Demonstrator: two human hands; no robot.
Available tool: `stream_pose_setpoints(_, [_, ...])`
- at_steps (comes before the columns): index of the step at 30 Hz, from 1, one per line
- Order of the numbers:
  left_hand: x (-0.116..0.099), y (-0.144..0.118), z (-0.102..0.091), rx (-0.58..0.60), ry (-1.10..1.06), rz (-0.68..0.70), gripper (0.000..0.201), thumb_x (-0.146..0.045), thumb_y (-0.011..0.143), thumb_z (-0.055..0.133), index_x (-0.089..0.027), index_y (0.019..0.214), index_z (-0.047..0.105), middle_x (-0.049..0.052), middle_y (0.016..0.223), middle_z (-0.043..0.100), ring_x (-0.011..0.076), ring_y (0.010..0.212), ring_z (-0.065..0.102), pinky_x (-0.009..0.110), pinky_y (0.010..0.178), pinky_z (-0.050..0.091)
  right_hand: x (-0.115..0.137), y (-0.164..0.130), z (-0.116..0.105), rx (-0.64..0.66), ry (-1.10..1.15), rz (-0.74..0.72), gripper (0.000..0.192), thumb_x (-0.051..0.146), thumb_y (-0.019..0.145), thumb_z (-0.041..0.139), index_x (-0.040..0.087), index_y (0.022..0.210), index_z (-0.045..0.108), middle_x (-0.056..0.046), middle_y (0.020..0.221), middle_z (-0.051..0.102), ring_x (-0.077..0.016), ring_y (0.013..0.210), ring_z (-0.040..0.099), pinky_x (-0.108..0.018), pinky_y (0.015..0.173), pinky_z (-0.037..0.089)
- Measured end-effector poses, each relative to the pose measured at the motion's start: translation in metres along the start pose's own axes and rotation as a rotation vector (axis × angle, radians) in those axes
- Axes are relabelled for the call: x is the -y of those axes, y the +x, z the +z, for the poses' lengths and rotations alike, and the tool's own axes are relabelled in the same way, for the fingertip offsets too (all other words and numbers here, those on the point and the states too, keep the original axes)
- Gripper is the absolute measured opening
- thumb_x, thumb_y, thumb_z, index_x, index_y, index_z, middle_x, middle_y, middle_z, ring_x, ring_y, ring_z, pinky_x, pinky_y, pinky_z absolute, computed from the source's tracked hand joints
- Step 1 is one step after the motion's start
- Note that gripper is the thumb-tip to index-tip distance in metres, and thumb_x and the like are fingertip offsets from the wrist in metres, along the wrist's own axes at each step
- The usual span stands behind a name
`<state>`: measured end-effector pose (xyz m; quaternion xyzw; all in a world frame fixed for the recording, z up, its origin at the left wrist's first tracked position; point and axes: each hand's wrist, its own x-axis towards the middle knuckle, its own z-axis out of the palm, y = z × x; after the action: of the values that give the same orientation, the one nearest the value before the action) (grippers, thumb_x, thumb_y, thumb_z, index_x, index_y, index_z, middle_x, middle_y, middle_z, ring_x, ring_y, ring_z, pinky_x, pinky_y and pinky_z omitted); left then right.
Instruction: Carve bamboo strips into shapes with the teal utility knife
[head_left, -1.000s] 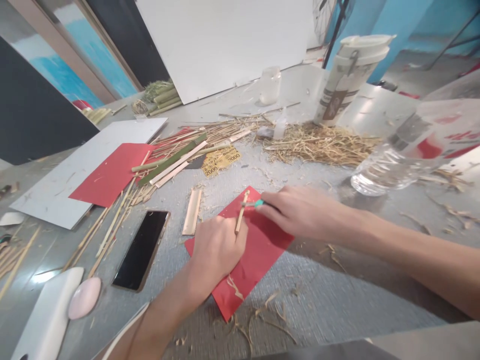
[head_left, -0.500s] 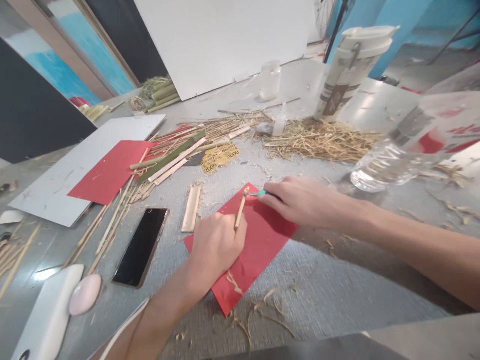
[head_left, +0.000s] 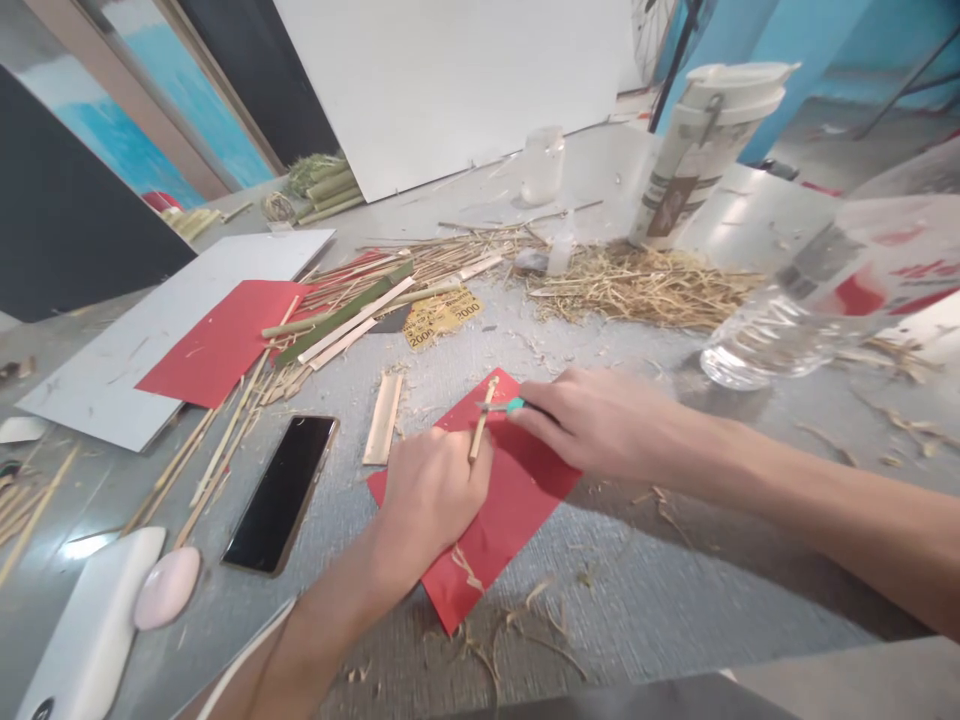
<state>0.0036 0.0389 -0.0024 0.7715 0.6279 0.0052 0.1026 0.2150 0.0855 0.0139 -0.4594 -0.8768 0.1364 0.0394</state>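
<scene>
My left hand (head_left: 439, 480) is closed on a thin bamboo stick (head_left: 482, 425), which slants up out of the fist with a curled shaving at its far tip. Both rest over a red sheet (head_left: 529, 480) on the table. In my right hand (head_left: 577, 415) is a small craft knife (head_left: 514, 405) with a teal handle; its blade lies across the stick a little above my left fist. The lower part of the knife handle is hidden by the fingers. A short flat bamboo strip (head_left: 384, 418) lies just left of the red sheet.
Left of my hands lie a black phone (head_left: 281, 495), a white device (head_left: 97, 620) and a pink rounded object (head_left: 166, 588). Bamboo sticks (head_left: 360, 310) are heaped behind. A straw pile (head_left: 645, 285), a patterned tumbler (head_left: 694, 150) and a plastic bottle (head_left: 810, 290) stand to the right.
My right hand and the knife have moved nearer along the stick, from close to its far tip toward my left fist. My left hand has stayed in place.
</scene>
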Motion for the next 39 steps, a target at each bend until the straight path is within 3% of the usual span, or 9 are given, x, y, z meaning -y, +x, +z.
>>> stream_pose_setpoints(6, [-0.0002,0.0014,0.0009,-0.006,0.009,-0.003,0.064,-0.039,0.11,0.03,-0.019,0.071,0.075,0.013,0.071,0.076,0.0204,0.057,0.058,0.039,0.061,0.02,-0.0029,0.0015,0.0026,-0.026,-0.081,0.055,0.056,0.053,0.113,0.03,0.02,0.089,0.068,-0.008,0.073,0.067,-0.0153,0.056,0.046,-0.035,0.058,0.018])
stream_pose_setpoints(9, [0.0,0.0007,0.0003,-0.007,0.004,0.0,0.066,-0.041,0.111,0.028,-0.02,0.071,0.075,0.013,0.071,0.077,0.0202,0.056,0.057,0.039,0.061,0.02,-0.0034,0.0015,0.0032,-0.007,-0.043,-0.015,0.057,0.055,0.114,0.028,0.02,0.097,0.07,-0.008,0.075,0.07,-0.0154,0.056,0.047,-0.034,0.058,0.02])
stream_pose_setpoints(13, [-0.0003,-0.0003,-0.0007,-0.003,-0.009,-0.003,0.063,-0.039,0.11,0.03,-0.02,0.069,0.074,0.012,0.07,0.076,0.0193,0.056,0.056,0.038,0.061,0.02,-0.0047,0.0016,0.0036,-0.025,-0.074,0.054,0.056,0.052,0.114,0.03,0.02,0.089,0.069,-0.008,0.072,0.068,-0.0153,0.056,0.047,-0.035,0.059,0.02])
stream_pose_setpoints(16, [-0.0008,-0.0004,-0.0008,0.0,-0.016,-0.004,0.064,-0.04,0.11,0.028,-0.02,0.069,0.074,0.012,0.071,0.076,0.019,0.056,0.055,0.039,0.061,0.019,-0.0058,0.002,0.0043,-0.02,-0.045,-0.044,0.053,0.05,0.114,0.029,0.02,0.097,0.07,-0.007,0.076,0.07,-0.0155,0.057,0.049,-0.035,0.06,0.02])
stream_pose_setpoints(20, [-0.0006,0.0003,-0.0005,0.001,-0.013,-0.009,0.063,-0.039,0.109,0.03,-0.02,0.068,0.073,0.012,0.069,0.076,0.0194,0.056,0.054,0.039,0.061,0.02,-0.0068,0.0033,0.0044,-0.055,-0.097,0.054,0.055,0.051,0.113,0.031,0.02,0.088,0.068,-0.008,0.072,0.067,-0.0152,0.055,0.045,-0.035,0.058,0.017])
stream_pose_setpoints(23, [-0.0002,0.0004,-0.0002,-0.001,-0.017,-0.009,0.064,-0.04,0.11,0.029,-0.02,0.069,0.074,0.013,0.071,0.077,0.0196,0.056,0.055,0.039,0.061,0.019,-0.0066,0.004,0.0041,-0.019,-0.051,-0.004,0.057,0.055,0.113,0.029,0.021,0.095,0.07,-0.007,0.074,0.068,-0.0152,0.056,0.045,-0.034,0.057,0.018])
stream_pose_setpoints(26, [0.0,-0.0002,0.0,0.003,-0.022,-0.005,0.062,-0.039,0.109,0.03,-0.02,0.068,0.073,0.013,0.071,0.077,0.0195,0.056,0.056,0.039,0.06,0.02,-0.0066,0.0043,0.004,-0.033,-0.068,0.059,0.058,0.053,0.113,0.03,0.019,0.088,0.069,-0.008,0.072,0.066,-0.0151,0.056,0.046,-0.034,0.059,0.02])
stream_pose_setpoints(30, [0.0005,-0.0004,0.0003,-0.004,-0.015,0.001,0.063,-0.039,0.109,0.029,-0.02,0.068,0.073,0.012,0.071,0.077,0.0192,0.056,0.057,0.039,0.06,0.02,-0.0069,0.0044,0.0042,-0.007,-0.04,-0.003,0.057,0.054,0.114,0.029,0.02,0.094,0.07,-0.006,0.071,0.066,-0.0147,0.055,0.044,-0.034,0.058,0.019])
stream_pose_setpoints(39, [-0.0001,-0.0013,-0.0012,-0.004,0.003,0.004,0.063,-0.038,0.11,0.031,-0.02,0.07,0.075,0.013,0.071,0.077,0.0207,0.057,0.06,0.038,0.059,0.023,-0.0068,0.0043,0.0013,-0.021,-0.051,0.027,0.057,0.053,0.113,0.03,0.019,0.087,0.068,-0.007,0.071,0.065,-0.0152,0.057,0.045,-0.034,0.06,0.021])
